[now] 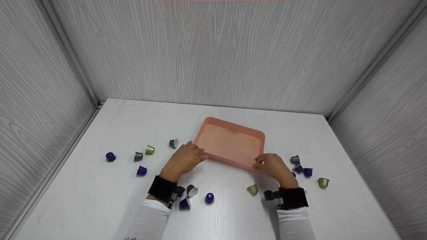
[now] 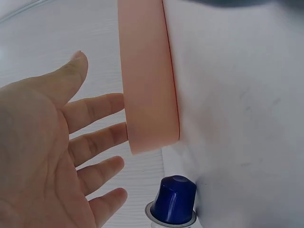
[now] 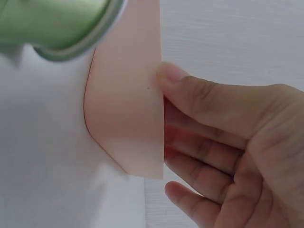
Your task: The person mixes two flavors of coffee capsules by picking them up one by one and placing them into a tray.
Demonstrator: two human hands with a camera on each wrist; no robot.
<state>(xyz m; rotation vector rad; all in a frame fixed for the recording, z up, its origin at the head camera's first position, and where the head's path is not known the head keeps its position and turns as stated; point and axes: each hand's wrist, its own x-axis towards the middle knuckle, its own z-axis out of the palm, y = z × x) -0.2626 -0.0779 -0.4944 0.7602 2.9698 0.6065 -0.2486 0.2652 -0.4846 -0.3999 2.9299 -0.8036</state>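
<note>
The pink tray [image 1: 230, 143] sat at the middle of the frame on the white desk [image 1: 100, 200], capsules scattered either side. Moving it cleanly would want an even grip at both near corners. The left hand [image 1: 183, 160] lay released, fingers [image 2: 95, 137] straight against the rim; the right hand [image 1: 273, 166] pinched the corner, thumb on top.

- Showing no readable text, label, brand, number or sign in any of the three views.
- Bearing no print: the peach tray [image 1: 230, 141], plain on rim and floor alike.
- Possibly carrying tiny markings, the scattered coffee capsules [image 1: 141, 170], yet appearing too small in the head view and too blurred at the wrists to read.
</note>
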